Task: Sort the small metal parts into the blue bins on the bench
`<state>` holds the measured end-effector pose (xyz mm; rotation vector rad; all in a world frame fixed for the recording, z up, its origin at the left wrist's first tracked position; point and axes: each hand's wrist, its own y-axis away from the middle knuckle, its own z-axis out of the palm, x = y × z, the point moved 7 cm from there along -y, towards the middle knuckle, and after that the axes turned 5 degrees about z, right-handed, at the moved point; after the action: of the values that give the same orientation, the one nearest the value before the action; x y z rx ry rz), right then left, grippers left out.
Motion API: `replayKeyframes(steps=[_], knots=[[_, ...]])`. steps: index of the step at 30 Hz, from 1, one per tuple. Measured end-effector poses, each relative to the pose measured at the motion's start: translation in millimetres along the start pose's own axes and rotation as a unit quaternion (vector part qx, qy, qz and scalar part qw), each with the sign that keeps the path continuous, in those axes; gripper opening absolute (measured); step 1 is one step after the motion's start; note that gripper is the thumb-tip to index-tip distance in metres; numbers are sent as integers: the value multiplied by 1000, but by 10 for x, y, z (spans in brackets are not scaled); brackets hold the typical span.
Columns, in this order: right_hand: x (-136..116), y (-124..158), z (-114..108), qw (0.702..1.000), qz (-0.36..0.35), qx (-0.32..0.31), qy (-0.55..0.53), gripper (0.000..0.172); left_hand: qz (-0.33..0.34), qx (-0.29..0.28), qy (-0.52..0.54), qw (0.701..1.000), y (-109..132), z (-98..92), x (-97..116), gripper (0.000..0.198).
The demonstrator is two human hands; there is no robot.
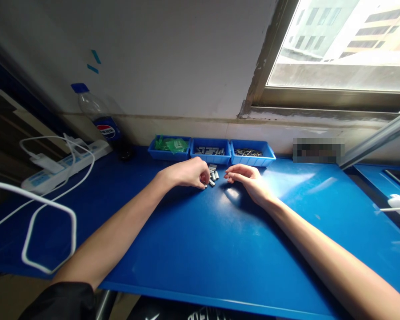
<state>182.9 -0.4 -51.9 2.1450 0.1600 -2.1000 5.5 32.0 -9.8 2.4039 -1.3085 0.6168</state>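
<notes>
My left hand (191, 172) is bent down over the table, thumb and fingers pinched at the left edge of a small pile of short silver metal pieces (213, 172). One such piece shows at its fingertips, partly hidden by them. To the right of the pile, my right hand (248, 178) hovers a little above the tabletop with thumb and forefinger closed together. Something tiny and pale may be between those fingertips, too small to name. Behind the pile stands a blue bin (210, 161) with more of the silver pieces in it.
A left blue bin (169, 155) holds green plastic packaging; a right one (253, 161) holds thin metal pins or screws. On the blue table (193, 249) a cola bottle (108, 129), a power strip (36, 181) and white cables (75, 226) lie to the left. A window is at right.
</notes>
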Motion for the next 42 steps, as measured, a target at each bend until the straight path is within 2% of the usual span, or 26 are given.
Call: replayKeyframes(steps=[5,8,12,14,16,19,22,32,37,39,42], knots=[[-1,3,2,1000,-5,-10,-9,21,25,-9,-76,997,17,-5,11,9],[12,-2,-3,1000,-3,-9,-12,22,17,-2,-74,997,53,-62,72,8],[20,-2,-7,1000,-4,-7,-10,23,12,64,21,998,90,-208,146,14],[21,2,-8,1000,-3,-7,-13,23,9,116,84,990,99,-280,120,23],[18,4,-7,1000,-2,-7,-17,23,6,145,155,977,96,-304,63,28],[7,4,0,1000,0,-7,-19,23,8,145,259,955,79,-275,-9,28],[-4,6,7,1000,0,-7,-16,23,13,142,313,939,74,-262,-29,32],[-17,5,9,1000,0,-4,-15,25,-23,139,347,927,42,-215,-94,42],[-11,3,13,1000,-1,-8,-12,25,-7,133,355,925,17,-167,-66,39],[-5,5,11,1000,1,-7,-14,25,-6,157,357,921,1,-163,-81,41],[-3,7,9,1000,0,-8,-16,25,-16,237,347,907,-12,-203,-171,45]])
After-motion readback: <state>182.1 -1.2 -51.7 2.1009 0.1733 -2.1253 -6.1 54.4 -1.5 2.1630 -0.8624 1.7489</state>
